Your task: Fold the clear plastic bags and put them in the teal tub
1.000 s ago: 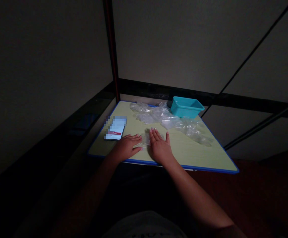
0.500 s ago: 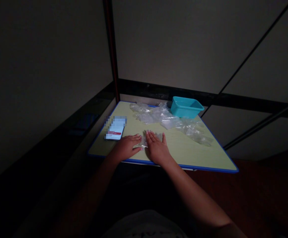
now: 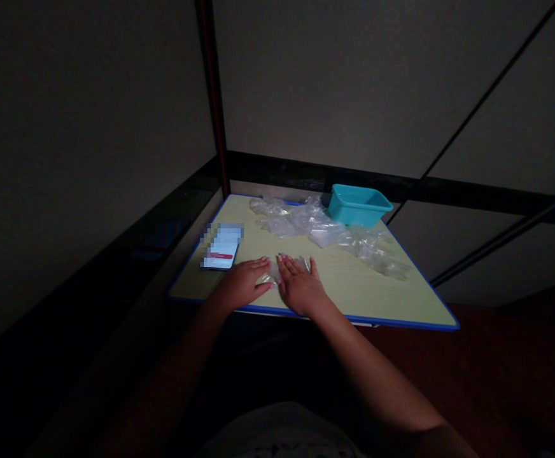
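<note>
A small clear plastic bag (image 3: pixel 273 273) lies near the table's front edge, partly hidden under my hands. My left hand (image 3: pixel 243 283) rests on its left side, fingers stretched out and thumb apart. Flat on the bag's right part lies my right hand (image 3: pixel 302 287), with its thumb spread from the fingers. Behind the hands, several crumpled clear plastic bags (image 3: pixel 323 235) are strewn across the far half of the table. To the left of my left hand is a phone (image 3: pixel 224 245) with its screen lit.
The pale table (image 3: pixel 377 302) has a blue rim and stands in a corner between dark-banded walls. A turquoise plastic basket (image 3: pixel 356 215) sits at the back right, against the loose bags. The room is dim.
My right hand has slid slightly left, closer to my left hand. The small bag between them looks more wrinkled. Phone, basket and loose bags stay in place.
</note>
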A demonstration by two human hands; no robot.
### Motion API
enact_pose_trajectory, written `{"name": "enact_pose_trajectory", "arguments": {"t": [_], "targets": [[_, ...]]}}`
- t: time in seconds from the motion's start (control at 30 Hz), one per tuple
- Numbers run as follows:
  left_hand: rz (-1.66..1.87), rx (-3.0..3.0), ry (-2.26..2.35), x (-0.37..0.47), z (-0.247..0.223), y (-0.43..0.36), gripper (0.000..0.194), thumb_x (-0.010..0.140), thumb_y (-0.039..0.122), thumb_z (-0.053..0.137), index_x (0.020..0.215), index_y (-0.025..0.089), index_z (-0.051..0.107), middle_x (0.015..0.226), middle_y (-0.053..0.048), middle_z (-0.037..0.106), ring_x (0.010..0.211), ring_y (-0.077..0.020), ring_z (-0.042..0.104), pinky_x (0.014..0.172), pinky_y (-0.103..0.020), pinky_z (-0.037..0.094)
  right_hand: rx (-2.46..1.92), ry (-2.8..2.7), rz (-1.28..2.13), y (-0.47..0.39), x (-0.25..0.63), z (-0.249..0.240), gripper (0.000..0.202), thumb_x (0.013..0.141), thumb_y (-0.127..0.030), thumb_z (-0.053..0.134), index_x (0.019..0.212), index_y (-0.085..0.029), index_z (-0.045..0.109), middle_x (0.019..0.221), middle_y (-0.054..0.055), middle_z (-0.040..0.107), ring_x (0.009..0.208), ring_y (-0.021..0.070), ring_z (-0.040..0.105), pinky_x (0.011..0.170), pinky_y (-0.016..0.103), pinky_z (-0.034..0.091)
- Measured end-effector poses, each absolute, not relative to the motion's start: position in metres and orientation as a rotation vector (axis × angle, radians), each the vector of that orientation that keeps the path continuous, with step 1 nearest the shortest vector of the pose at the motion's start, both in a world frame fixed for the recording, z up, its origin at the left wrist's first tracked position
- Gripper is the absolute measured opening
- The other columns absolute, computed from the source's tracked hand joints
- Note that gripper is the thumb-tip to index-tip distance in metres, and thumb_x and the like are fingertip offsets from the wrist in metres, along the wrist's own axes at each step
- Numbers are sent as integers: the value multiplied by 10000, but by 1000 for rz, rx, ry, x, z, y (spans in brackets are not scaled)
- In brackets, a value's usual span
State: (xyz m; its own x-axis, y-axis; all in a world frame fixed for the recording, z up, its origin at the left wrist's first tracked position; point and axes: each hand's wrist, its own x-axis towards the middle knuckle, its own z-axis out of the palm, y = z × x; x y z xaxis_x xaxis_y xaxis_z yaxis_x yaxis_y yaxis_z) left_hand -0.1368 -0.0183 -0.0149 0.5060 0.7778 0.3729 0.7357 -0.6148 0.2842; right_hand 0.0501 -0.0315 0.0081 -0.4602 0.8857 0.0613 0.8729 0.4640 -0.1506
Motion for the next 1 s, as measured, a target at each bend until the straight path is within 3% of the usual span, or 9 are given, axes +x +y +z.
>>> {"name": "enact_pose_trajectory", "arguments": {"t": [0.3,0.53,0.7,1.0], "targets": [[796,2587,1390,-136,-13,-21,585,842,405,574,1329,92,490,1355,-172,523,1235,-271,513,1032,-409,427,-1558,-2591,153,-32,51,8,553,957,-374,253,1482,-201,242,1537,76,214,1400,240,245,1080,621,-104],[836,2700,1209,-137,-8,-22,356,899,348,509,1150,134,643,1249,-133,621,1233,-264,514,1041,-448,401,-1552,-2590,137,-31,51,6,586,961,-479,228,1482,-209,241,1538,84,216,1403,248,237,1079,614,-115],[795,2716,1186,-138,-7,-23,387,907,334,498,1255,185,583,1320,-87,575,1296,-256,445,1054,-458,382,-1559,-2619,139,-32,51,8,605,947,-526,251,1466,-219,292,1542,89,211,1407,266,222,1082,619,-98],[609,2751,1209,-137,-5,-23,370,941,326,433,1274,227,562,1380,-45,515,1373,-244,325,1070,-493,314,-1532,-2585,149,-32,52,7,625,941,-529,267,1459,-181,305,1531,105,237,1401,264,239,1077,617,-120]]}}
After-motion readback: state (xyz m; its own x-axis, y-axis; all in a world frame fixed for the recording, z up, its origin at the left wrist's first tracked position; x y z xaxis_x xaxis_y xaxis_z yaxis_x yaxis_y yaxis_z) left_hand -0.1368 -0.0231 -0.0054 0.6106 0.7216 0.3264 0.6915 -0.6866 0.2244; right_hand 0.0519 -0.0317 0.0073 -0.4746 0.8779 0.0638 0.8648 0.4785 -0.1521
